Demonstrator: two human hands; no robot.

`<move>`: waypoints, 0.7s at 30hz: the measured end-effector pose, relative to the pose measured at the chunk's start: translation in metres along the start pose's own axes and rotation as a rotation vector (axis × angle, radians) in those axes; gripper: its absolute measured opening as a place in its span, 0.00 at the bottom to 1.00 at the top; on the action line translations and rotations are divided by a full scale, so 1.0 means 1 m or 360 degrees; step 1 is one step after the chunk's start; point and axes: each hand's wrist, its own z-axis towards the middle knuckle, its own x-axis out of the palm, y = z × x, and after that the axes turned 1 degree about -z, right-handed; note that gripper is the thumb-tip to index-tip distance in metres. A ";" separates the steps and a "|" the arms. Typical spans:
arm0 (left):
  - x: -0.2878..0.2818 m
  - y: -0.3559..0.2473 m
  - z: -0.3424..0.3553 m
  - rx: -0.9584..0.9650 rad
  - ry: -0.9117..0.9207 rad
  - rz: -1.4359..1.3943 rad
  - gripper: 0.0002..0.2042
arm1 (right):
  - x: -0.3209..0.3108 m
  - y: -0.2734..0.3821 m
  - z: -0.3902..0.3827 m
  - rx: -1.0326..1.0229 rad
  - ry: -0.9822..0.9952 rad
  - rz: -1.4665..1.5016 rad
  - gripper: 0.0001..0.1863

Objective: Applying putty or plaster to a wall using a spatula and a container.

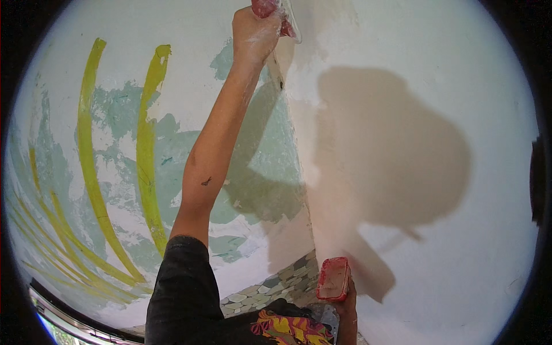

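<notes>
Two walls meet at a corner seam [296,135] near mid-frame: a white wall [500,161] at right and, at left, a wall patched in pale green and white [190,152], crossed by yellow-green stripes [146,149]. A broad shadow [397,149] at right of centre could mask ridges or thin spots near the seam. At top centre, a person's left hand [256,34] is closed around a maroon-handled tool [263,7], partly cropped; at such a stretch, uneven pressure could gouge the surface. At lower right, the right hand [348,307] clasps a red tub [332,298] of beige paste [333,280], its fingers mostly hidden; a careless tilt could drop paste on the stone-patterned strip [259,292]. No brand, label or writing is readable; the shirt's bright graphic [293,328], lower centre, shows no legible lettering.
</notes>
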 end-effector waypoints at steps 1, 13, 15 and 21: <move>0.000 -0.001 0.002 0.0056 -0.0030 -0.0098 0.07 | 0.005 0.002 0.001 0.0021 0.0007 -0.0038 0.33; -0.019 0.049 0.010 0.0113 -0.0248 0.0616 0.13 | 0.001 -0.008 0.003 0.0045 0.0014 -0.0110 0.31; -0.007 0.030 0.000 0.0139 -0.0284 0.0663 0.13 | 0.001 -0.009 -0.001 0.0045 -0.0007 -0.0072 0.33; 0.011 -0.009 -0.010 0.0232 -0.0221 0.0640 0.12 | -0.010 -0.010 0.010 0.0060 -0.0010 -0.0135 0.30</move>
